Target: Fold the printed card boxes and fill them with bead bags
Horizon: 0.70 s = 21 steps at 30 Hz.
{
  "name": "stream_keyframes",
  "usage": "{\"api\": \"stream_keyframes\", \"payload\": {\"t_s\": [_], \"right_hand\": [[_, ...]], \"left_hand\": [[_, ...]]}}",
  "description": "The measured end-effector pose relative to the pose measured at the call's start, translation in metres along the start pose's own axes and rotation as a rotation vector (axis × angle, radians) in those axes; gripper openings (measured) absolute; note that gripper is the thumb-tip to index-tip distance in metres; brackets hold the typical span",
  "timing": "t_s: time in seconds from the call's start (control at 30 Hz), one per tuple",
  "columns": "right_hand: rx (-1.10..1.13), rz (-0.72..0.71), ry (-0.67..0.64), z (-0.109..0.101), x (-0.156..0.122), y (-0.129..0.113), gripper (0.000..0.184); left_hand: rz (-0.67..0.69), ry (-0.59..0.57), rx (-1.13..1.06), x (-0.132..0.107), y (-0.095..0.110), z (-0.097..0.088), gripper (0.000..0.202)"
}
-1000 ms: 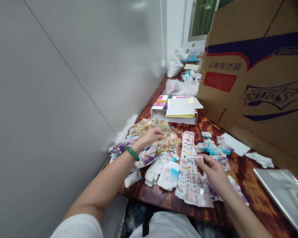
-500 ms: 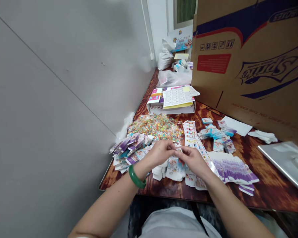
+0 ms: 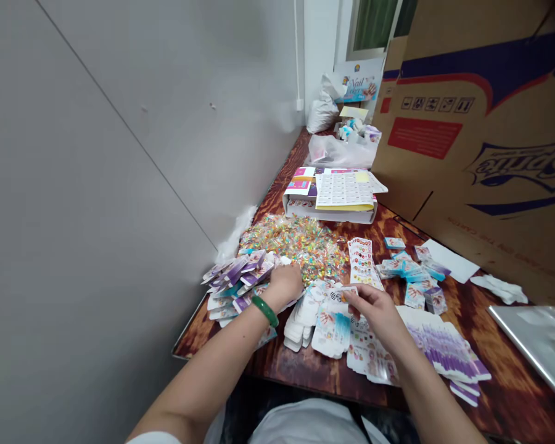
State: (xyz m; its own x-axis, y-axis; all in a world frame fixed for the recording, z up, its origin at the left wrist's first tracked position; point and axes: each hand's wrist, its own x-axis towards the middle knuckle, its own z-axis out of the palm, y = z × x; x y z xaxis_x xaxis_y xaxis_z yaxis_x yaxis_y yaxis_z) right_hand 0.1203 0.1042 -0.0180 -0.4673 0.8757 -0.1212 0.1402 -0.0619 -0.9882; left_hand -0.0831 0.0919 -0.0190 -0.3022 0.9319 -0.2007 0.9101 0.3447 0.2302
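Note:
My right hand (image 3: pixel 374 308) pinches a small white sticker sheet (image 3: pixel 337 295) with colourful printed spots, above the stacks of cards. My left hand (image 3: pixel 287 282), with a green bangle on its wrist, is between the heap of purple-and-white small boxes (image 3: pixel 240 271) and the pile of small clear packets with colourful bits (image 3: pixel 300 237). Its fingers are mostly hidden behind the hand. Below the hands lie a fan of blue-and-white flat cards (image 3: pixel 329 333) and a stack of white flat cards (image 3: pixel 298 327). Long sticker strips (image 3: pixel 361 259) run beside my right hand.
Purple-and-white flat cards (image 3: pixel 448 345) fan out on the right, near a silver laptop-like slab (image 3: pixel 536 339). Small blue boxes (image 3: pixel 409 271) lie behind them. A large Sprite carton (image 3: pixel 444 185) stands at the right back; a grey wall (image 3: pixel 120 216) borders the left.
My hands, together before, are now apart. The left has moved left to the edge of the box heap; the right keeps the sticker sheet. The view has shifted slightly.

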Motion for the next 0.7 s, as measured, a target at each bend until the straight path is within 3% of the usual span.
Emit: {"api": "stream_keyframes", "payload": {"t_s": [0.07, 0.13, 0.2, 0.27, 0.37, 0.47, 0.6, 0.7], "right_hand": [[0.016, -0.005, 0.024, -0.004, 0.0, 0.001, 0.03], [0.057, -0.015, 0.057, -0.007, 0.001, 0.0, 0.028], [0.128, -0.033, 0.074, -0.006, 0.003, -0.002, 0.027], [0.202, -0.056, 0.059, -0.002, 0.006, -0.006, 0.027], [0.325, -0.082, 0.115, 0.004, 0.013, -0.013, 0.025], [0.464, -0.058, 0.234, 0.01, 0.02, -0.016, 0.027], [0.456, -0.034, 0.191, 0.019, 0.025, -0.014, 0.028], [0.377, -0.047, 0.184, 0.024, 0.026, -0.01, 0.029]], "left_hand": [[0.016, 0.037, -0.064, -0.006, -0.004, -0.006, 0.043], [0.07, 0.113, -0.311, -0.017, -0.009, -0.014, 0.053], [0.119, 0.146, -0.87, -0.03, -0.012, -0.019, 0.058], [0.128, 0.086, -1.442, -0.04, -0.012, -0.017, 0.056], [0.095, -0.004, -1.93, -0.049, -0.006, -0.008, 0.049], [0.051, -0.011, -2.094, -0.05, 0.004, 0.0, 0.051], [0.047, 0.003, -2.129, -0.047, 0.019, 0.001, 0.06], [0.068, -0.001, -2.147, -0.047, 0.027, 0.0, 0.057]]}}
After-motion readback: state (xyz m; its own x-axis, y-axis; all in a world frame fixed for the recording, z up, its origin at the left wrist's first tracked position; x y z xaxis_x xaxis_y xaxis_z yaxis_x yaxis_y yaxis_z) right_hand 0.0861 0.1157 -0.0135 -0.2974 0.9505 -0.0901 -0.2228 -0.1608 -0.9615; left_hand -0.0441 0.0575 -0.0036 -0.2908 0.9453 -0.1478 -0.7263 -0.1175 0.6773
